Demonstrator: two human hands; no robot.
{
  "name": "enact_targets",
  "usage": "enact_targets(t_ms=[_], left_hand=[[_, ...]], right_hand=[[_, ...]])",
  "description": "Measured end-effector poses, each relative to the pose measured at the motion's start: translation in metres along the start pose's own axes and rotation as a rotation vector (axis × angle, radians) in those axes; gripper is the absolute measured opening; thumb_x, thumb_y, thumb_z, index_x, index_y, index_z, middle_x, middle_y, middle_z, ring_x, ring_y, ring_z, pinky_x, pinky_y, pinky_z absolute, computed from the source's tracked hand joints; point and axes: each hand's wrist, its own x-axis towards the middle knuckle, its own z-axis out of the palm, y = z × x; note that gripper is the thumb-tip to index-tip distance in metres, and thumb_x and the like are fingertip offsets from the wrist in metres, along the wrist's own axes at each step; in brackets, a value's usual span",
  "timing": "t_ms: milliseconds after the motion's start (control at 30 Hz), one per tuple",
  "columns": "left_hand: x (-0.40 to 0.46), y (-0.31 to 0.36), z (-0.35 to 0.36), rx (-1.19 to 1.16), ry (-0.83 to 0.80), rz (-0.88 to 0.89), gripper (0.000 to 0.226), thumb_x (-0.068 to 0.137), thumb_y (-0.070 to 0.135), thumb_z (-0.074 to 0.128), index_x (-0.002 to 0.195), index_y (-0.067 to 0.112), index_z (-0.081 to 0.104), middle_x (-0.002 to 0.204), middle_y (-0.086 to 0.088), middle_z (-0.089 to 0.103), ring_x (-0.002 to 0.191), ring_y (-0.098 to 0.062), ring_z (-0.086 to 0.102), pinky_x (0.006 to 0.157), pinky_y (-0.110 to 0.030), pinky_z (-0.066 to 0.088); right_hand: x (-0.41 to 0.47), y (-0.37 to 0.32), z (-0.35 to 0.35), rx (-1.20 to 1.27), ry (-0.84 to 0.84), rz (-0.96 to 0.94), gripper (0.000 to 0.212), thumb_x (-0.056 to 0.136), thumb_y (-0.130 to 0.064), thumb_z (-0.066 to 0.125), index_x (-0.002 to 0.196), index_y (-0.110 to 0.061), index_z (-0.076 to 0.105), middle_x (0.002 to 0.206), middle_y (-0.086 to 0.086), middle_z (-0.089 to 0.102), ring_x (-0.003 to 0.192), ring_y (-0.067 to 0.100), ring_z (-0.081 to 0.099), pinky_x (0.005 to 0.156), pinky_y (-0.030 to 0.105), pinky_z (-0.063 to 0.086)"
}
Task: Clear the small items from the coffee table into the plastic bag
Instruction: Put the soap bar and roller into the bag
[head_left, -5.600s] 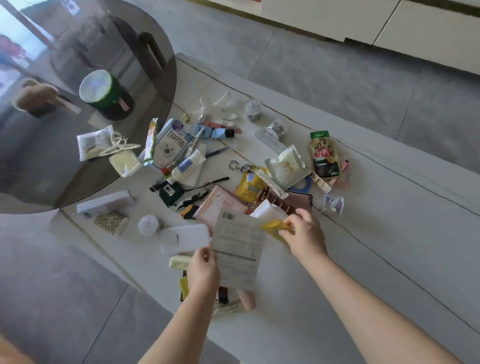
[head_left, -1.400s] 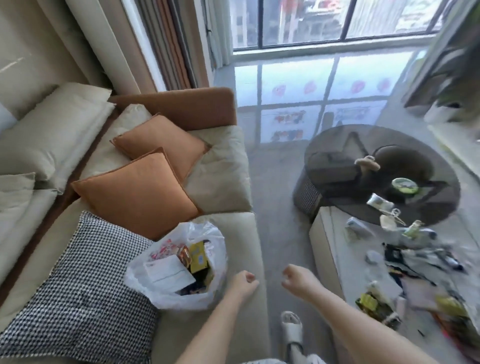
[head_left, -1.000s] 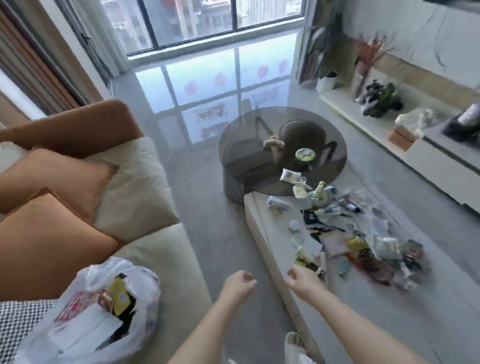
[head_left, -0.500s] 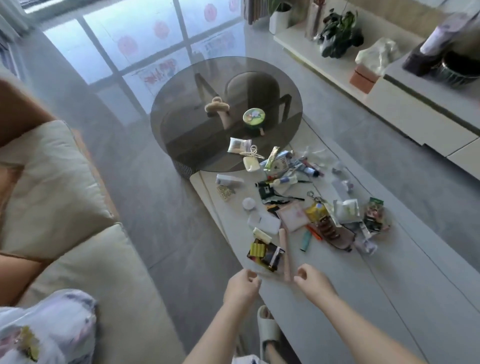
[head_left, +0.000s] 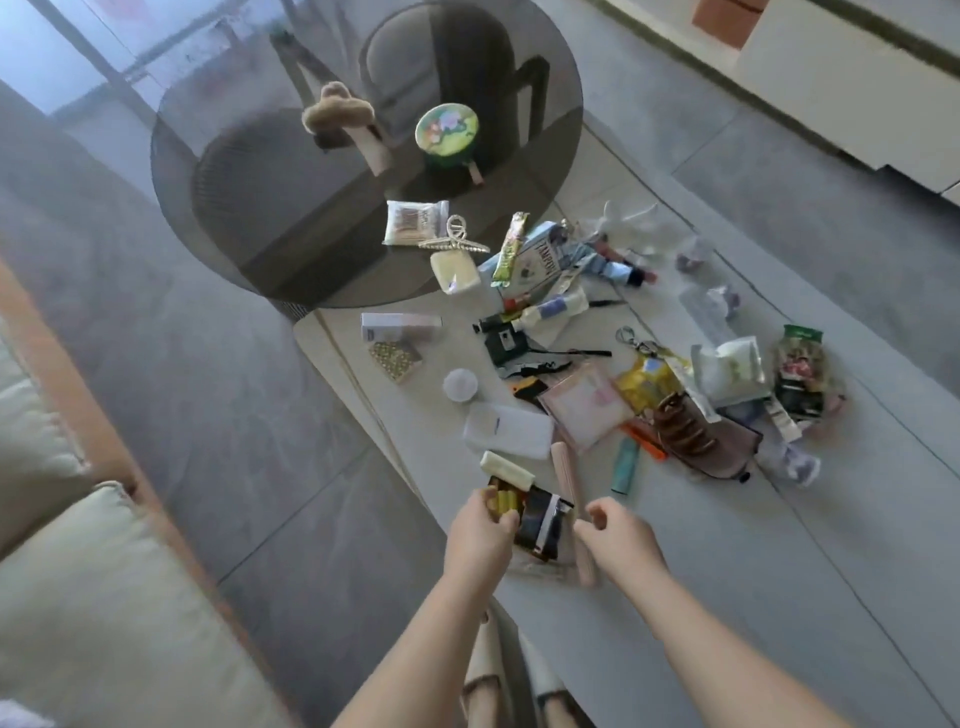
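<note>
1. The left hand (head_left: 480, 535) pinched the yellow tubes (head_left: 503, 501) at the near table (head_left: 675, 597) edge; the dark packet (head_left: 540, 525) beside them could be dragged off onto the floor
2. The right hand (head_left: 615, 535) hovered loosely curled, holding nothing
3. The bag was out of view, so the carry risked drops
4. The remaining clutter looked mixed: a glossy foil sachet (head_left: 647, 382), a smooth white case (head_left: 509, 430), a ribbed brown hair claw (head_left: 683, 431)

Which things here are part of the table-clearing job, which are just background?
Job:
left hand on the yellow-and-black packet
right hand, holding nothing
white case
teal tube
coffee table

Background:
sofa cushion
round glass table
</note>
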Motion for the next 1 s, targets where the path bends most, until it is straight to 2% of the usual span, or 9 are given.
enact_targets(t_ms=[100, 167, 267, 367, 467, 667, 767, 833, 1000], left_hand=[[0.035, 0.003, 0.005, 0.045, 0.101, 0.041, 0.047, 0.090, 0.012, 0.051, 0.133, 0.029, 0.045, 0.125, -0.002, 0.047, 0.102, -0.022, 0.058, 0.082, -0.038, 0.054], [0.052, 0.004, 0.010, 0.095, 0.170, 0.065, 0.054, 0.087, 0.004, 0.048, 0.131, 0.035, 0.047, 0.129, 0.001, 0.042, 0.109, -0.020, 0.052, 0.081, -0.036, 0.054], [0.073, 0.005, 0.019, 0.149, 0.172, 0.076, 0.058, 0.087, -0.001, 0.048, 0.130, 0.038, 0.050, 0.140, 0.001, 0.034, 0.127, -0.018, 0.036, 0.084, -0.026, 0.040], [0.088, 0.001, 0.026, 0.183, 0.139, 0.090, 0.049, 0.090, 0.009, 0.053, 0.130, 0.037, 0.051, 0.144, 0.000, 0.031, 0.132, -0.019, 0.031, 0.091, -0.028, 0.037], [0.097, -0.005, 0.029, 0.182, 0.154, 0.143, 0.039, 0.091, 0.021, 0.059, 0.127, 0.035, 0.054, 0.139, -0.001, 0.036, 0.128, -0.019, 0.036, 0.099, -0.030, 0.036], [0.114, -0.005, 0.027, 0.252, 0.178, 0.183, 0.038, 0.088, 0.043, 0.060, 0.115, 0.017, 0.061, 0.126, -0.003, 0.042, 0.116, -0.021, 0.043, 0.096, -0.034, 0.043], [0.114, -0.002, 0.025, 0.259, 0.146, 0.155, 0.040, 0.088, 0.049, 0.056, 0.110, 0.015, 0.061, 0.114, -0.003, 0.051, 0.107, -0.021, 0.046, 0.087, -0.034, 0.044], [0.106, 0.001, 0.022, 0.235, 0.128, 0.114, 0.039, 0.089, 0.051, 0.054, 0.104, 0.015, 0.058, 0.103, -0.002, 0.057, 0.094, -0.020, 0.051, 0.072, -0.033, 0.044], [0.076, -0.004, 0.008, -0.026, 0.140, -0.006, 0.030, 0.090, 0.044, 0.057, 0.096, 0.015, 0.050, 0.092, -0.001, 0.056, 0.065, -0.010, 0.052, 0.041, -0.018, 0.042]], right_hand=[[0.026, 0.005, 0.016, -0.007, 0.032, 0.007, 0.030, 0.091, -0.028, 0.055, 0.118, -0.016, 0.057, 0.118, 0.006, 0.063, 0.109, 0.025, 0.057, 0.088, 0.031, 0.046], [0.038, 0.007, 0.024, -0.024, 0.063, 0.031, 0.033, 0.092, -0.032, 0.054, 0.123, -0.019, 0.054, 0.121, 0.004, 0.061, 0.110, 0.024, 0.057, 0.085, 0.030, 0.046], [0.054, 0.010, 0.033, -0.038, 0.135, 0.075, 0.035, 0.093, -0.037, 0.053, 0.124, -0.021, 0.052, 0.121, 0.004, 0.060, 0.108, 0.026, 0.057, 0.081, 0.032, 0.047], [0.066, 0.011, 0.040, -0.042, 0.176, 0.077, 0.032, 0.092, -0.037, 0.054, 0.119, -0.019, 0.053, 0.119, 0.006, 0.059, 0.105, 0.027, 0.057, 0.074, 0.031, 0.045], [0.077, 0.012, 0.046, -0.032, 0.189, 0.052, 0.026, 0.091, -0.036, 0.056, 0.111, -0.019, 0.056, 0.113, 0.005, 0.059, 0.100, 0.027, 0.057, 0.072, 0.034, 0.048], [0.088, 0.011, 0.050, -0.028, 0.179, 0.040, 0.028, 0.089, -0.035, 0.059, 0.110, -0.018, 0.057, 0.108, 0.004, 0.055, 0.092, 0.024, 0.056, 0.069, 0.030, 0.044], [0.086, 0.015, 0.042, -0.051, 0.183, 0.030, 0.031, 0.088, -0.032, 0.060, 0.112, -0.013, 0.059, 0.111, 0.007, 0.050, 0.092, 0.028, 0.055, 0.073, 0.031, 0.044], [0.080, 0.019, 0.034, -0.036, 0.177, 0.019, 0.030, 0.088, -0.029, 0.058, 0.113, -0.014, 0.058, 0.111, 0.007, 0.046, 0.083, 0.026, 0.051, 0.073, 0.031, 0.045], [0.060, 0.018, 0.021, -0.028, 0.120, 0.030, 0.027, 0.086, -0.031, 0.052, 0.109, -0.016, 0.050, 0.108, 0.006, 0.054, 0.086, 0.024, 0.047, 0.069, 0.031, 0.040]])
